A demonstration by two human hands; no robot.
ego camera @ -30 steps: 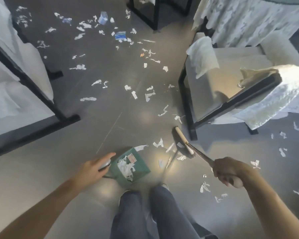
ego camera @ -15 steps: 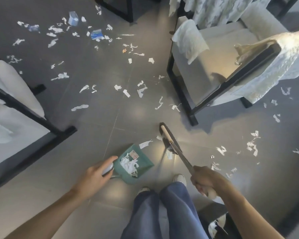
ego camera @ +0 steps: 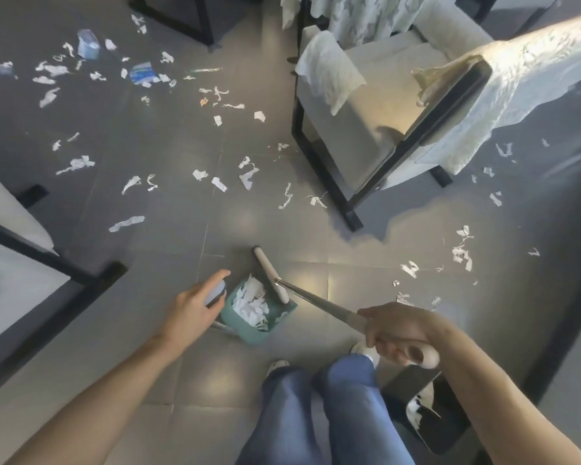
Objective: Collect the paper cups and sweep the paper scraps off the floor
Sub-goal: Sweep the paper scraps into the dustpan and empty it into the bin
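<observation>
In the head view, the left hand [ego camera: 195, 305] in the lower middle of the frame is curled around the pale rounded top of the handle of a teal plastic dustpan [ego camera: 254, 322], which stands on the grey tiled floor [ego camera: 148, 330] just in front of the person's feet. Torn white paper scraps [ego camera: 250, 302] lie piled inside the dustpan. The right hand [ego camera: 396, 332], at the lower right, grips the cream end of a long metal-handled broom [ego camera: 319, 302]; its narrow cream head [ego camera: 270, 275] lies at the right edge of the dustpan mouth, touching it as far as I can see. More white paper scraps [ego camera: 128, 223] are scattered over the floor in the upper left, the middle and the right of the frame. A crumpled bluish paper cup [ego camera: 87, 44] sits far in the upper left, and a flattened blue and white one [ego camera: 141, 73] lies near it (well apart from the dustpan). A pale upholstered armchair with a black frame [ego camera: 376, 135], draped with white cloth, stands in the upper right. The legs in blue trousers [ego camera: 316, 414] fill the bottom middle.
</observation>
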